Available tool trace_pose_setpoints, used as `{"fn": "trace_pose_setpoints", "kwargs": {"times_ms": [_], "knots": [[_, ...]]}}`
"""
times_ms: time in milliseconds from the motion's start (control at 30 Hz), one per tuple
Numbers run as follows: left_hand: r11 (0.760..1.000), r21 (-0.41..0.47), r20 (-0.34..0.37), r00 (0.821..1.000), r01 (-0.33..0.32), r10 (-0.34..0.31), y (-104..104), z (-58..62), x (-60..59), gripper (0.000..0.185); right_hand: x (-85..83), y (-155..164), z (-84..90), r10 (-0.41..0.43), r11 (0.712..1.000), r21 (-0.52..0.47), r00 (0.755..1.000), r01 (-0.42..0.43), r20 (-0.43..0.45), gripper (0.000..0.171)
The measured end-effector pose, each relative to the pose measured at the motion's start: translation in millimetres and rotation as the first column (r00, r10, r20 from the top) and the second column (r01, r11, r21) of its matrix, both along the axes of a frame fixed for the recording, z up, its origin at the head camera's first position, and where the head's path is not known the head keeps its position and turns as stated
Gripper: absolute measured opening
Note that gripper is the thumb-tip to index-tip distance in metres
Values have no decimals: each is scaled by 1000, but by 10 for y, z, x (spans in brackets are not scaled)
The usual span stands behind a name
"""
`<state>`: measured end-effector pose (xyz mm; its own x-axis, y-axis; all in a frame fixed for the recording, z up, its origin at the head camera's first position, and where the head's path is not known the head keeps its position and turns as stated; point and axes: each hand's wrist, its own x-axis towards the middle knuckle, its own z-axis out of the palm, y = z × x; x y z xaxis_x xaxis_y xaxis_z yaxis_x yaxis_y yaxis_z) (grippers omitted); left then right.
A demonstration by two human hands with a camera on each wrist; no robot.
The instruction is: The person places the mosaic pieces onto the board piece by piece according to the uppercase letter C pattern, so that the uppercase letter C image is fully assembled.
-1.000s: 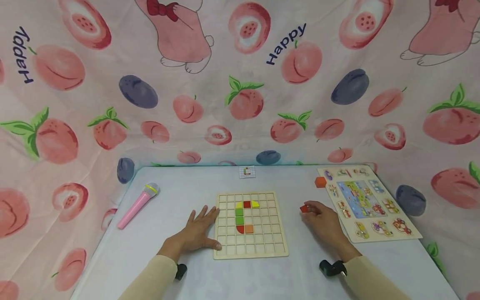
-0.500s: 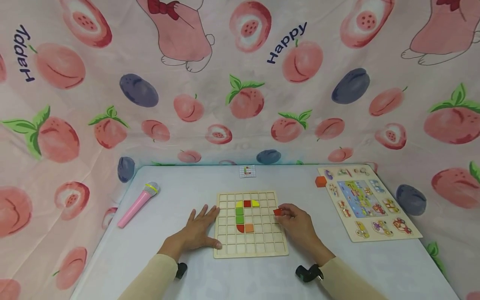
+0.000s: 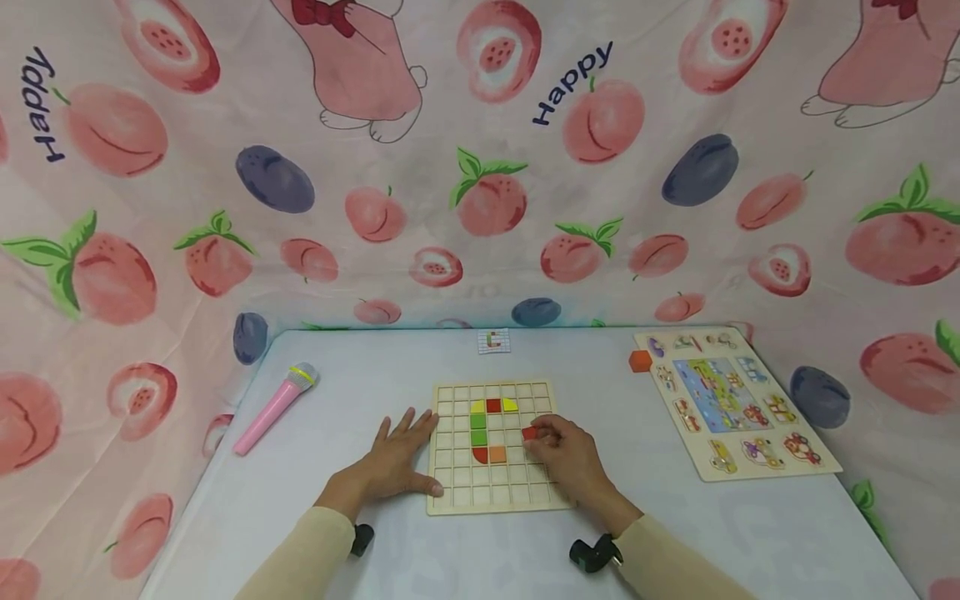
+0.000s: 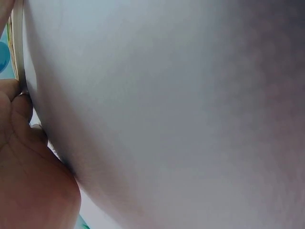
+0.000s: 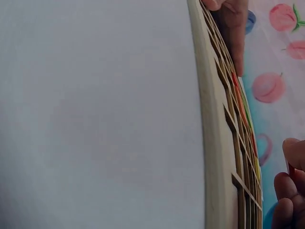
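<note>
A wooden grid board lies mid-table, with coloured tiles in some of its cells: yellow corner pieces, a red square, green squares, a red rounded piece and an orange square. My left hand rests at the board's left edge, fingers spread and straight. Between thumb and fingertips my right hand pinches a small red tile, over the right part of the grid. In the right wrist view the red tile shows as a thin edge between the fingers.
A small picture card lies behind the board. At the right are a wooden picture puzzle and an orange-red block near its upper left corner. A pink toy microphone lies at the left. Patterned cloth hangs behind the table.
My right hand has moved left with the red tile, from the table beside the puzzle to over the grid board. My left hand has stayed at the board's edge.
</note>
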<state>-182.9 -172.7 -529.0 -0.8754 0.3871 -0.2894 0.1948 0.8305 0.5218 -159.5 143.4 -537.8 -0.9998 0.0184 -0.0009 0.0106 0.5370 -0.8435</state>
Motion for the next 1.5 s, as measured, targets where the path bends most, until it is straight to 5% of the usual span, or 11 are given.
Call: {"fn": "trace_pose_setpoints", "kwargs": {"times_ms": [267, 600, 1200, 1500], "knots": [[1000, 9, 1, 1000, 1, -1, 3, 20, 18, 124, 47, -124, -30, 49, 990, 134, 999, -49, 3, 28], [1000, 7, 0, 1000, -10, 10, -1, 3, 22, 125, 33, -188, -76, 131, 939, 328, 989, -101, -69, 25], [1000, 18, 4, 1000, -13, 13, -10, -36, 11, 124, 42, -185, -101, 132, 946, 309, 986, -94, -104, 15], [1000, 4, 14, 1000, -16, 16, 0, -5, 19, 123, 11, -151, -111, 104, 963, 256, 992, -84, -65, 25]]}}
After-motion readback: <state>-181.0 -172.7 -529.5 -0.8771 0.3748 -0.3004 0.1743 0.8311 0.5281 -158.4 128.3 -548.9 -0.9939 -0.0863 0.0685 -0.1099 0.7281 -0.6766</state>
